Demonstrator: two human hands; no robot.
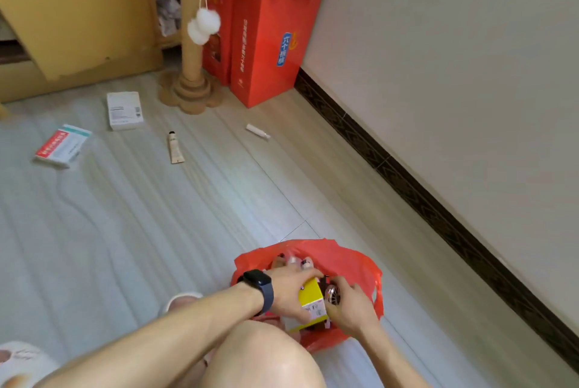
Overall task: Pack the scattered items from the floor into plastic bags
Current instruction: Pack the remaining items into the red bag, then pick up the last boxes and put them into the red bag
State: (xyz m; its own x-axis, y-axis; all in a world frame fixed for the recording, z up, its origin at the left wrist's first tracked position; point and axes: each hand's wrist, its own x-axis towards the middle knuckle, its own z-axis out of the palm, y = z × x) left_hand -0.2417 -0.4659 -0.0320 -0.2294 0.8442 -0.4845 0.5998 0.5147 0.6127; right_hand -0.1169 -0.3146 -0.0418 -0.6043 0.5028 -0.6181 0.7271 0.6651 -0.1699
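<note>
A red plastic bag [351, 257] stands open on the floor at the bottom centre, with several small items inside. My left hand [289, 289], a dark watch on its wrist, grips a yellow box [311, 301] over the bag's mouth. My right hand [351, 306] curls round a small round dark item [332, 292] beside the box. Scattered farther off on the floor lie a white box [124, 110], a red-and-white box [62, 146], a cream tube with a black cap [175, 147] and a small white tube [257, 131].
Two red paper gift bags [266, 46] stand against the wall at the back, beside a cardboard post [191, 52] with hanging white pom-poms. A yellow cabinet [78, 11] fills the back left. My knee [260, 356] and slippers are at the bottom.
</note>
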